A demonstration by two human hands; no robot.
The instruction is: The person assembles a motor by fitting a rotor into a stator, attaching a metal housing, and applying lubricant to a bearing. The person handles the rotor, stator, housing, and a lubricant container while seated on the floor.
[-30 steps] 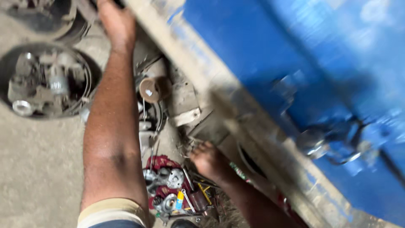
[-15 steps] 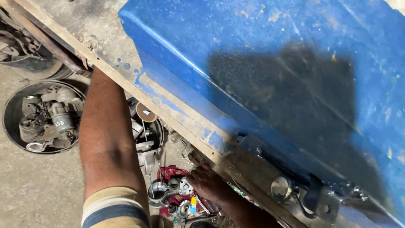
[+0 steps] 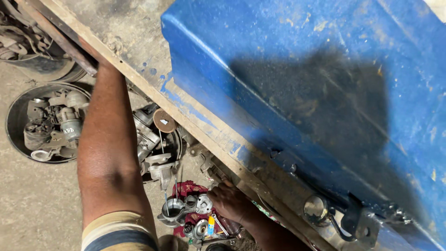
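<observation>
Blue metal body fills the upper right of your view, tilted, with a dusty wooden beam running along its lower edge from top left down to bottom right. A round chrome fitting and dark bracket sit at the body's lower right corner.

Below the beam is concrete floor. At its left edge, a round black pan holds grey engine parts. Near the floor's middle, just under the beam, lies a grey engine assembly with a brown disc on top.

Your left arm runs up from the bottom edge; the left hand goes under the beam, so you can't tell its fingers' state.

Your right hand is at the floor's bottom edge, right against the beam's underside, fingers curled. Whether they grip anything, can't tell. It rests just beside small metal parts on a red rag, touching that pile's right side. A small blue-yellow tool lies just below.
</observation>
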